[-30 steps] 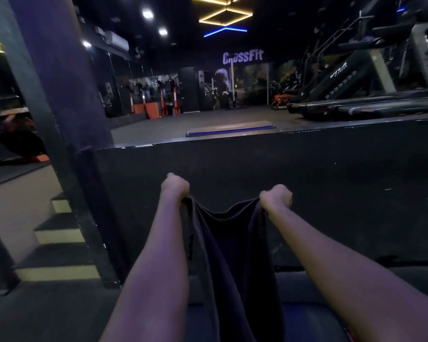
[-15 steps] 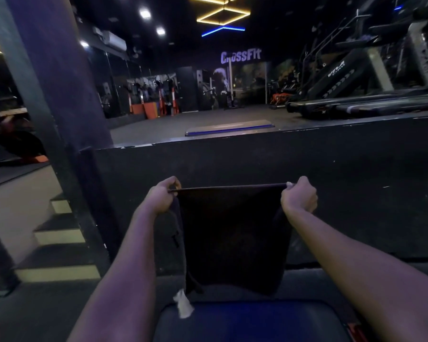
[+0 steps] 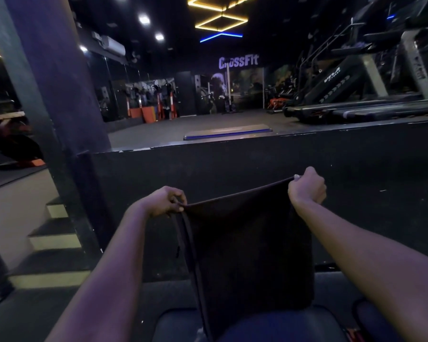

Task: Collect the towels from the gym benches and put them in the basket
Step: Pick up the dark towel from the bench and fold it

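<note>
Dark cloth: that's the towel [image 3: 247, 245], stretched out flat in front of me, hanging from its top edge down to the bench [image 3: 269, 327].
Left hand: my left hand [image 3: 166, 202] is closed on the towel's top left corner, fingers curled around the hem, sitting lower than the other hand.
Right hand: my right hand [image 3: 307, 187] is clenched on the top right corner, knuckles up, a bit of pale edge poking out above the thumb.
Top edge: taut between the two fists, sloping up from left to right.
Left side of towel: I see a folded or doubled border running down from the left fist; whether it is one layer or two I can't tell in this light.
Bottom of towel: it reaches the bench pad, and I can't say if it touches or just hangs in front of it.
Bench: dark blue padded seat right at the bottom of view, directly under my arms.
Behind the towel: a low black wall [image 3: 257, 164] runs across the frame, just beyond my hands.
Left: a thick dark pillar [image 3: 52, 77], and steps [image 3: 55, 240] with pale edges below it.
Far side: treadmills [image 3: 371, 104] on the right, a blue-edged step platform [image 3: 227, 133] on the floor, and a lit CrossFit sign [image 3: 238, 62] on the back wall.
Basket: nowhere in my view right now.
</note>
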`<state>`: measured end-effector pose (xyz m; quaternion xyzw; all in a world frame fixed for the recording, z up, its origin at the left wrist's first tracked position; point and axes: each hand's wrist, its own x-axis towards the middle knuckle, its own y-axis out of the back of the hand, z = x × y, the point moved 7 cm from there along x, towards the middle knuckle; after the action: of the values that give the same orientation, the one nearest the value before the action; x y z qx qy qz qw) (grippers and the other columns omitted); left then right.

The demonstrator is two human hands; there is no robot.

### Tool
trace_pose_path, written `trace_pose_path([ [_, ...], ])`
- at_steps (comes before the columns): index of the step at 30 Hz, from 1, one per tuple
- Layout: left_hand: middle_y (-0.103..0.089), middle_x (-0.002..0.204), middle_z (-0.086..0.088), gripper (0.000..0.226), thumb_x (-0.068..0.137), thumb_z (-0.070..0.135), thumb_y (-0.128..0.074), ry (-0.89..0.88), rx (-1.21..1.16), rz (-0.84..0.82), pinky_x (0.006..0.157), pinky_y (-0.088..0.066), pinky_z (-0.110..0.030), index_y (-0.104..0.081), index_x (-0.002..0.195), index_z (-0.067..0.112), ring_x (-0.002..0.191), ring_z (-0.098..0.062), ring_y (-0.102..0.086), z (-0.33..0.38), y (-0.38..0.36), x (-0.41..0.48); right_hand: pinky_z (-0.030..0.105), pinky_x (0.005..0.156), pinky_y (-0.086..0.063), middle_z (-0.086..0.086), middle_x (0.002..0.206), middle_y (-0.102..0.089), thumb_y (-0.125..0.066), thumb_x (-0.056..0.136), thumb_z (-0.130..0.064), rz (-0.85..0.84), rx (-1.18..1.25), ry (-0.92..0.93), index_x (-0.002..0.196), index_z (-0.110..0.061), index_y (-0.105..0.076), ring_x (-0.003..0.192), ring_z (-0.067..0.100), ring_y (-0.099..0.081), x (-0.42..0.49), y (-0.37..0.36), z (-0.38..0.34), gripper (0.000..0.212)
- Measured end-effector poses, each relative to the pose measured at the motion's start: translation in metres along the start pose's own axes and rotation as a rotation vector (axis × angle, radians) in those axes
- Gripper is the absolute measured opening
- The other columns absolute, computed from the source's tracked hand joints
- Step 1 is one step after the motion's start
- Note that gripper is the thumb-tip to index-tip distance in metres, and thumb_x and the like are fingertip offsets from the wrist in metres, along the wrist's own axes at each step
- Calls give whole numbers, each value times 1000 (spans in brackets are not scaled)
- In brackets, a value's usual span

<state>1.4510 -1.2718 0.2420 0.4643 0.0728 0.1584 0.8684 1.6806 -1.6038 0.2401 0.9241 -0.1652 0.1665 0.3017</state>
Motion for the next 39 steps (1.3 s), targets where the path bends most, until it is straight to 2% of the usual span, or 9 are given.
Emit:
trace_pose_path([
  [7,-70,79,-1,5,81,11,-77,85,-2,-157,75,-59,-30,-75,85,12,75,-14,-65,-3,-28,2,40,64,-59,4,76,-60,-66,92,-21,6,-40,-29,86,-15,-53,73,22,-64,7,-2,8,16],
  [10,-73,81,0,8,79,9,-76,145,22,-179,71,-56,-23,-76,87,10,77,-10,-66,-3,-37,2,38,63,-58,4,75,-59,-66,92,-21,-19,-36,-20,84,-16,-52,71,22,-64,8,-5,12,16],
  [14,-73,83,-3,8,76,10,-74,187,44,-163,75,-57,-25,-75,83,8,79,-12,-65,-5,-45,2,39,65,-59,3,74,-59,-65,92,-23,-43,-6,7,81,-18,-50,69,20,-62,9,-6,17,19],
  [19,-75,77,1,3,69,15,-79,198,78,-50,75,-59,-31,-77,71,15,73,-12,-65,-14,-43,6,29,57,-50,4,78,-60,-63,94,-23,-87,40,62,84,-17,-50,67,16,-60,9,-5,22,17],
  [22,-75,74,0,4,70,13,-80,202,84,53,65,-58,-23,-77,70,16,68,-11,-68,-17,-37,5,28,56,-48,5,81,-61,-63,93,-22,-151,74,84,87,-18,-49,69,17,-61,11,-9,28,16],
  [25,-74,74,0,7,70,9,-78,215,114,127,59,-54,-19,-76,67,15,70,-11,-69,-19,-31,5,28,60,-50,3,81,-60,-65,91,-16,-218,123,144,87,-19,-48,72,16,-62,12,-12,30,18],
  [31,-73,76,-7,4,66,10,-73,243,203,176,58,-57,-28,-72,63,7,66,-14,-65,-27,-11,5,23,68,-52,-1,93,-65,-70,86,-6,-402,77,181,93,-22,-63,82,11,-64,11,-28,37,19],
  [35,-70,70,-8,9,64,9,-70,231,200,225,52,-52,-27,-65,57,8,59,-14,-59,-29,0,0,32,84,-58,-1,90,-68,-76,81,-8,-462,28,164,81,-21,-70,88,13,-66,7,-39,43,15],
  [39,-59,65,-5,24,65,-1,-67,186,140,347,50,-48,-26,-51,54,13,60,-17,-54,-23,8,-4,38,84,-59,-1,84,-67,-80,79,-12,-440,46,90,78,-19,-67,85,14,-66,6,-41,44,15],
])
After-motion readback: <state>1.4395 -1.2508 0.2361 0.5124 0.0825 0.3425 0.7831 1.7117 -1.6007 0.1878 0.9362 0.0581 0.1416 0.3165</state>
